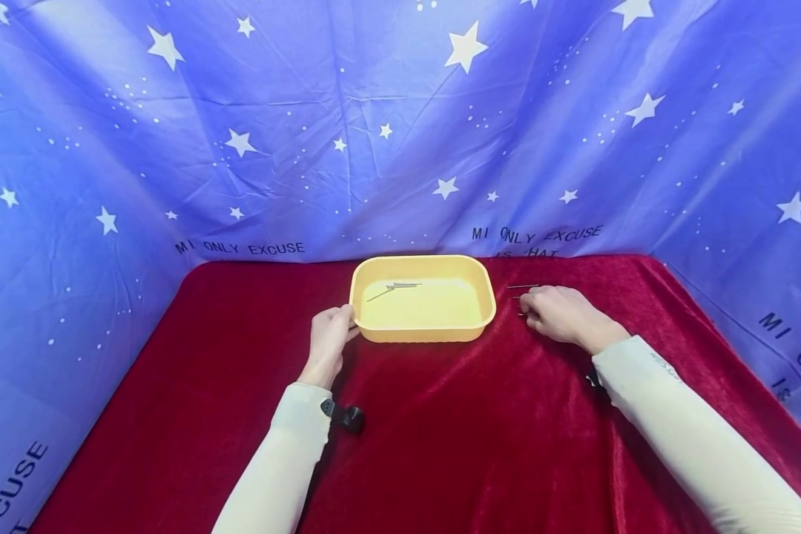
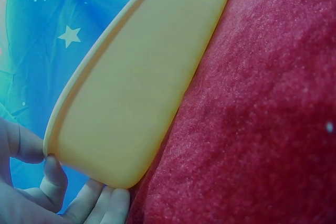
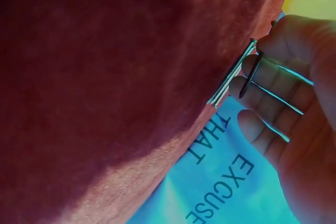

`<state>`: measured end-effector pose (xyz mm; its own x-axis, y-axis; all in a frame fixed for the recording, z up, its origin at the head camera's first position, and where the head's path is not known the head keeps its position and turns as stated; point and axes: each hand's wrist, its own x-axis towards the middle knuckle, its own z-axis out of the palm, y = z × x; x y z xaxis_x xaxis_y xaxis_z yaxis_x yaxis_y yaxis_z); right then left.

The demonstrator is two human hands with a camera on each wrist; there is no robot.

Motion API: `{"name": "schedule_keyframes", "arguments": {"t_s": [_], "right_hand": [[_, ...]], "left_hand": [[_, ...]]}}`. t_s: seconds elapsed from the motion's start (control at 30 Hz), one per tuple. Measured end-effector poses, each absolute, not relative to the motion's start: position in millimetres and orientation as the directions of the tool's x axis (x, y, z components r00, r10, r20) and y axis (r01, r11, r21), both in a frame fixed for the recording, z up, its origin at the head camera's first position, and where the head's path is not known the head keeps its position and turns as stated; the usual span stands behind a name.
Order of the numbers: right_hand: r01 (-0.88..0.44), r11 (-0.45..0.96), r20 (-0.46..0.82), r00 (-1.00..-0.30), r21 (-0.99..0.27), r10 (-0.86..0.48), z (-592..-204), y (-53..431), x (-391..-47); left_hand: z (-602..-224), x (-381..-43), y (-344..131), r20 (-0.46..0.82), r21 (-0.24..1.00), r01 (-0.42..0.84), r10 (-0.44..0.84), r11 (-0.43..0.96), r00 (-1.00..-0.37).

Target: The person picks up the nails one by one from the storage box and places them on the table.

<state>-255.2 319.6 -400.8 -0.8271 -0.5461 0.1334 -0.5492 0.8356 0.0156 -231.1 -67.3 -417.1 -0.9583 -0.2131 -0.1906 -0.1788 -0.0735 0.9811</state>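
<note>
A yellow plastic tub (image 1: 422, 334) stands on the red cloth in the head view, with several thin metal nails (image 1: 403, 285) lying inside. My left hand (image 1: 329, 337) holds the tub's left end; in the left wrist view, thumb and index finger pinch the rim of the tub (image 2: 131, 87) while other fingers touch its underside. To the right of the tub, my right hand (image 1: 564, 315) is low over the cloth. In the right wrist view it pinches a dark nail (image 3: 251, 78) between thumb and fingertip. Beside these fingers, more nails (image 3: 229, 80) lie on the cloth.
Red velvety cloth (image 1: 427, 445) covers the table. A blue curtain (image 1: 400, 96) with white stars and printed words hangs behind the table and along both sides. A black wrist mount (image 1: 345, 415) sits on the left sleeve.
</note>
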Motion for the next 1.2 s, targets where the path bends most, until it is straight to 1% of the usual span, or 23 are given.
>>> {"name": "schedule_keyframes", "arguments": {"t_s": [0.37,0.87,1.07,1.2], "right_hand": [[-0.574,0.816,0.15,-0.803,0.066,-0.577,-405.7,325.1,-257.6],[-0.57,0.818,0.15,-0.804,0.08,-0.575,-406.4,325.1,-255.3],[-0.562,0.825,0.144,-0.813,0.057,-0.564,-404.5,325.7,-254.6],[-0.526,0.85,0.15,-0.843,-0.031,-0.516,-398.8,324.9,-253.0]], "left_hand": [[-415.8,-231.0,-66.9,-0.185,0.982,-0.174,-0.215,-0.072,-0.959],[-414.9,-229.6,-66.8,-0.183,0.982,-0.171,-0.218,-0.075,-0.959],[-415.5,-230.7,-67.0,-0.187,0.982,-0.174,-0.216,-0.075,-0.958],[-417.1,-231.7,-67.0,-0.189,0.981,-0.176,-0.215,-0.076,-0.958]]}}
